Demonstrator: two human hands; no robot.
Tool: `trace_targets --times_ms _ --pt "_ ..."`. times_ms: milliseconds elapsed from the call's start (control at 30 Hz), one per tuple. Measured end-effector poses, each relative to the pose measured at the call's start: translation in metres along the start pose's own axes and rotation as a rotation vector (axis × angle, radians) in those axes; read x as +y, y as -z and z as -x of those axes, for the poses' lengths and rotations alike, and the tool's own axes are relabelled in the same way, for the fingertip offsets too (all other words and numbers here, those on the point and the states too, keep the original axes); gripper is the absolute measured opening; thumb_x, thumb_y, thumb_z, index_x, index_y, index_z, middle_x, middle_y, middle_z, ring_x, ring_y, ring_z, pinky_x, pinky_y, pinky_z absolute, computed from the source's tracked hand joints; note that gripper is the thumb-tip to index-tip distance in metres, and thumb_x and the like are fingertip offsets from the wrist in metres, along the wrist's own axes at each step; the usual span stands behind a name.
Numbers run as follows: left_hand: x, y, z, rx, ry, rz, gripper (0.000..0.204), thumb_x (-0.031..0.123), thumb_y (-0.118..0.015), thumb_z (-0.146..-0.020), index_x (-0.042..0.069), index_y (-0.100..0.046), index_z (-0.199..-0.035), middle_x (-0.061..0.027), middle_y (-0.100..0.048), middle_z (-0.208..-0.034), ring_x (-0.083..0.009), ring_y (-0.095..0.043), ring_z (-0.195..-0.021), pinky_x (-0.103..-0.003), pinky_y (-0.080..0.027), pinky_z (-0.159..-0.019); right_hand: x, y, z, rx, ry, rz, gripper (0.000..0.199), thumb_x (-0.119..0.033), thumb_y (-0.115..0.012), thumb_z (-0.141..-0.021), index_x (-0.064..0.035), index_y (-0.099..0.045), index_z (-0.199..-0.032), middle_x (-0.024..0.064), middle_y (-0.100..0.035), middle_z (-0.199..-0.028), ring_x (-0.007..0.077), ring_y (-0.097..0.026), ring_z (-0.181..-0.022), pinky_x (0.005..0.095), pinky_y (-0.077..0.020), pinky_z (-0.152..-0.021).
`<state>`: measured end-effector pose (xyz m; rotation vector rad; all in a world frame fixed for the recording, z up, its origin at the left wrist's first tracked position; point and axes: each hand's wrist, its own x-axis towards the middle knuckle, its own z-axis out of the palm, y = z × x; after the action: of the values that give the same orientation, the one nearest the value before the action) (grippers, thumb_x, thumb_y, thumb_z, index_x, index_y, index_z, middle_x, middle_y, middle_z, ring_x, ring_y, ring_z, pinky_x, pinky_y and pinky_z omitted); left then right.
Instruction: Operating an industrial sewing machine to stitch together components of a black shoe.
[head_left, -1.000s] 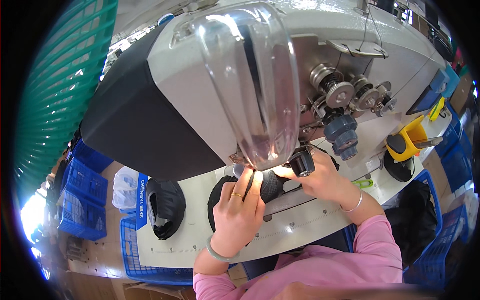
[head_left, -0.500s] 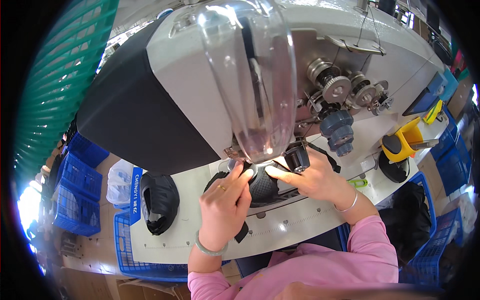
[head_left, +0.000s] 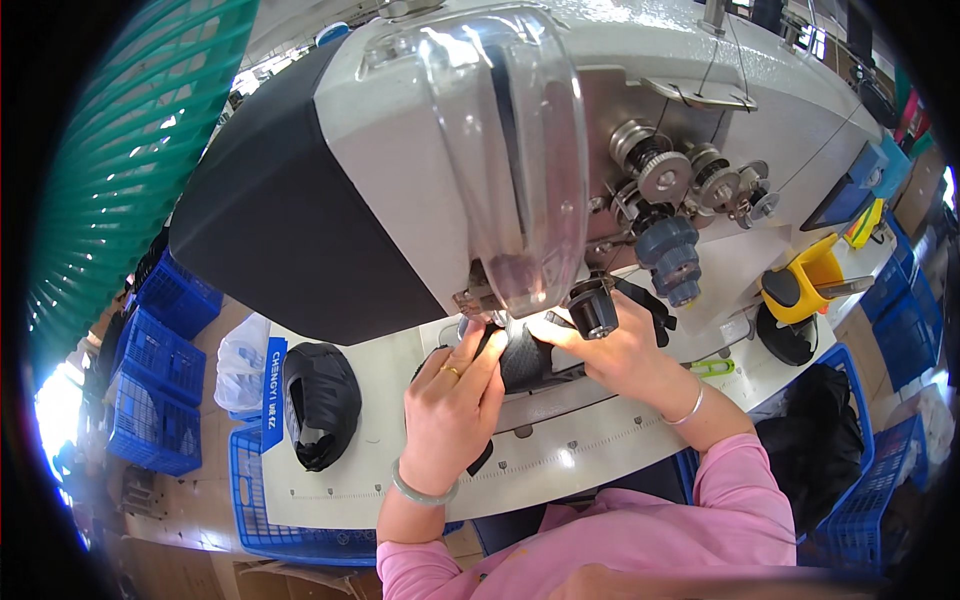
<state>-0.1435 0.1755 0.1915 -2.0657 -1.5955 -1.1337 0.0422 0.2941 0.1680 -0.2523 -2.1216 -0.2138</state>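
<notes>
A black textured shoe upper (head_left: 522,362) lies under the head of a large grey sewing machine (head_left: 390,200). My left hand (head_left: 452,398), with a ring and a pale bangle, grips its left side, fingertips close to the lit stitching area. On the other side my right hand (head_left: 628,350) holds the upper, thumb pointing in toward the left fingertips. A clear plastic guard (head_left: 515,170) and a dark round knob (head_left: 594,308) hang just above the fingers. The needle and part of the right fingers are hidden behind them.
Another black shoe upper (head_left: 320,405) stands on the white table (head_left: 400,480) at left. A light-green tool (head_left: 712,368) and a yellow holder (head_left: 815,280) are at right. Blue crates (head_left: 155,425) flank the table; black pieces (head_left: 820,430) fill one. A green slatted piece (head_left: 150,130) hangs upper left.
The shoe upper has shifted under the machine head, and less of it shows between my hands. My right hand has moved slightly left and up. Both hands keep their grip.
</notes>
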Motion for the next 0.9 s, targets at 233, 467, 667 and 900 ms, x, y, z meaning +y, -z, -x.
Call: trace_targets --times_ms 233,467,667,900 --pt "-0.005 -0.003 0.005 -0.024 -0.003 -0.102 0.031 0.003 -0.068 -0.076 0.003 -0.069 -0.107 -0.015 -0.066 -0.117 -0.0245 -0.062 -0.073 -0.032 -0.054 -0.066 -0.026 0.01 0.007 -0.046 0.019 0.132 0.05 -0.011 -0.071 -0.063 -0.0126 -0.07 -0.113 0.0037 -0.062 -0.088 0.0228 -0.057 -0.073 0.0331 -0.0445 -0.071" --pt "-0.007 0.0 -0.003 0.009 0.017 0.0 0.03 0.002 -0.067 -0.076 0.005 -0.07 -0.106 -0.0136 -0.069 -0.106 -0.0235 -0.064 -0.068 -0.031 -0.054 -0.062 -0.036 -0.014 0.02 -0.105 -0.196 0.076 0.044 -0.029 -0.069 -0.084 -0.0104 -0.061 -0.122 0.0026 -0.054 -0.074 0.0194 -0.053 -0.065 0.0323 -0.0405 -0.062" --pt "-0.007 0.011 -0.013 -0.087 0.279 0.242 0.024 0.0 -0.066 -0.073 0.005 -0.072 -0.096 -0.0133 -0.072 -0.089 -0.023 -0.062 -0.055 -0.03 -0.051 -0.053 -0.024 -0.008 0.019 -0.154 -0.143 0.008 0.049 -0.031 -0.07 -0.082 -0.008 -0.06 -0.124 0.0008 -0.049 -0.061 0.0184 -0.051 -0.052 0.0316 -0.0375 -0.056" --pt "-0.006 0.01 -0.006 -0.068 0.086 0.127 0.026 -0.003 -0.067 -0.073 0.003 -0.074 -0.097 -0.0216 -0.068 -0.11 -0.0256 -0.07 -0.074 -0.029 -0.054 -0.065 -0.026 -0.006 0.014 -0.147 -0.157 -0.009 0.048 -0.03 -0.071 -0.078 -0.0095 -0.062 -0.121 -0.0004 -0.049 -0.056 0.0176 -0.05 -0.047 0.0314 -0.038 -0.051"
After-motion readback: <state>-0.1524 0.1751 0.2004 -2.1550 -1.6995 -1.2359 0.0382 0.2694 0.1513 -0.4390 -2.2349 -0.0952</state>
